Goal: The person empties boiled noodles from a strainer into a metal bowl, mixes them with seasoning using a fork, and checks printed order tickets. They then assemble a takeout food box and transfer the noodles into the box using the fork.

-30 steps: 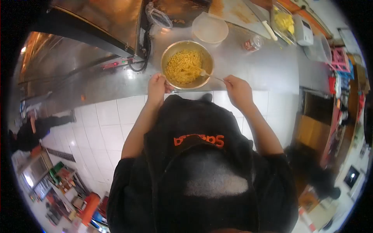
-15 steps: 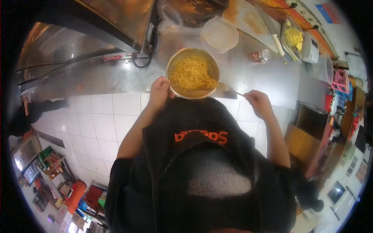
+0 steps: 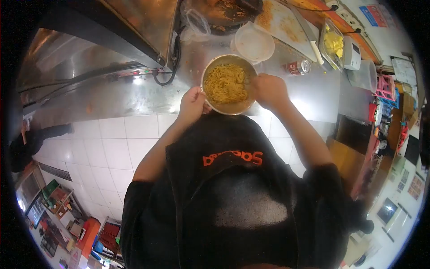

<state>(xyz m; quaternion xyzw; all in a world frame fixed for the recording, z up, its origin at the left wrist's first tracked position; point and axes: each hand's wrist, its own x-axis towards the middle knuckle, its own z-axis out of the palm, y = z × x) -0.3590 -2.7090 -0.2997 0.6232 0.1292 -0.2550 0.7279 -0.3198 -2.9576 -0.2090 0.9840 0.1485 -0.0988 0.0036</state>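
Observation:
A round metal bowl (image 3: 233,109) at the counter's front edge holds yellow-brown noodles (image 3: 226,83). My left hand (image 3: 193,104) is closed on the bowl's left rim, thumb on top. Over the right rim, my right hand (image 3: 269,92) is closed in a grip. The fork it held a moment ago is mostly hidden by the hand and the bowl's shaded inside. Behind the bowl stands a white plastic tub (image 3: 254,42), and a red drink can (image 3: 299,67) lies on its side to the right.
On the steel counter (image 3: 134,96) are a clear plastic container (image 3: 197,23), a dark greasy pan (image 3: 224,11), a stained cutting board (image 3: 282,22) with a white-handled knife (image 3: 317,51), and a tray of yellow pieces (image 3: 333,44). Another person's dark sleeve (image 3: 49,132) shows far left.
My right hand has moved left and up with the fork, from out beside the bowl to its right rim. The noodles have shifted in the bowl. My left hand keeps its hold.

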